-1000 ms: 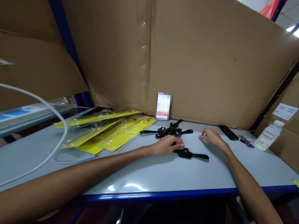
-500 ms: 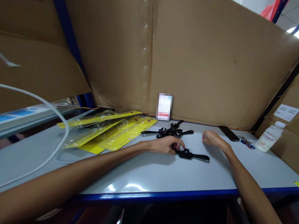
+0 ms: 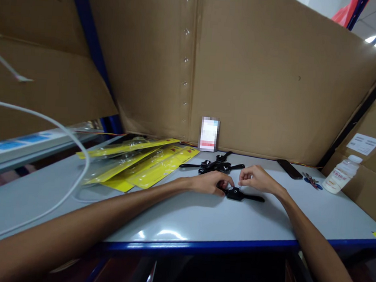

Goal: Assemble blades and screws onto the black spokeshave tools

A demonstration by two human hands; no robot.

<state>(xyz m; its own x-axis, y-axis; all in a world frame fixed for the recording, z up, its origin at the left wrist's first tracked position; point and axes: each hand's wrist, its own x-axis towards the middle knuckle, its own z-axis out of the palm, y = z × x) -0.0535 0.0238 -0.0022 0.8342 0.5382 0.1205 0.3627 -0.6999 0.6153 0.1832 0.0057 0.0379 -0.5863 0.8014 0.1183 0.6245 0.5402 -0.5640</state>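
Note:
A black spokeshave (image 3: pixel 235 193) lies on the grey table with one handle pointing right. My left hand (image 3: pixel 211 183) is closed around its left handle. Just above the tool's body, my right hand (image 3: pixel 254 179) pinches something small and thin at the spokeshave's upper edge; I cannot make out what it is. Behind my hands, several more black spokeshaves (image 3: pixel 224 167) lie in a loose pile.
Yellow-backed clear blister packs (image 3: pixel 160 167) are heaped at left, near a white cable (image 3: pixel 81 167). A lit phone (image 3: pixel 209 135) leans on the cardboard wall. To the right are a dark phone (image 3: pixel 290 169), keys (image 3: pixel 313 181) and a white bottle (image 3: pixel 340 174).
My right hand has moved left, from over the bare table to the spokeshave. My left hand stays on the handle. The view has shifted slightly.

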